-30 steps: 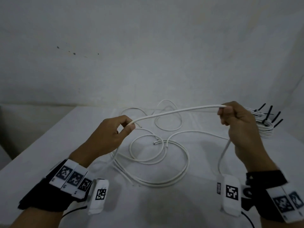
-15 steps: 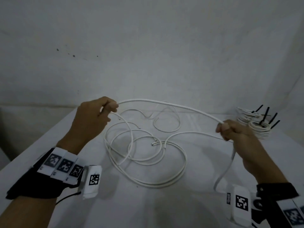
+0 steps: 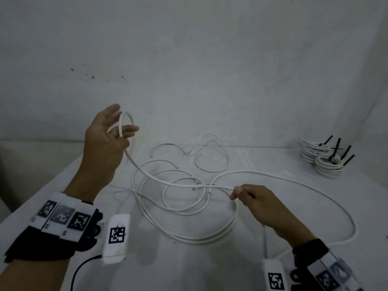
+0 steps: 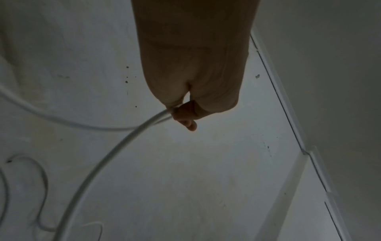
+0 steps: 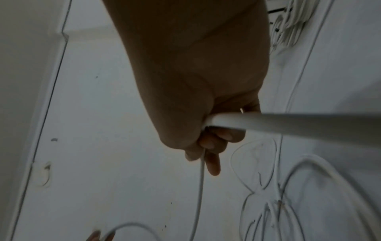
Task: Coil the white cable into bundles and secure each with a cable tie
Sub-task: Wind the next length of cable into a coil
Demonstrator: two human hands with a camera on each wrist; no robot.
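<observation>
The white cable (image 3: 159, 179) sprawls in loose loops across the middle of the table (image 3: 210, 265), one stretch lifted between both hands. The left hand (image 3: 105, 139), raised near the left edge, seems to hold a small loop with fingers partly spread; the right hand (image 3: 258, 201) pinches the cable low over the loops. Tied bundles (image 3: 323, 162) sit at the far right corner.

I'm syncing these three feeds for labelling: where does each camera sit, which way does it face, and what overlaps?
Head: worn on the head, facing forward and down at the table; both forearms, left hand, right hand show.
Left wrist: looks along the left hand pinching the white cable.
Right wrist: looks along the right hand gripping the cable; the left fingertips peek in at the bottom.
Shared: head and right wrist both show the tied bundles.
</observation>
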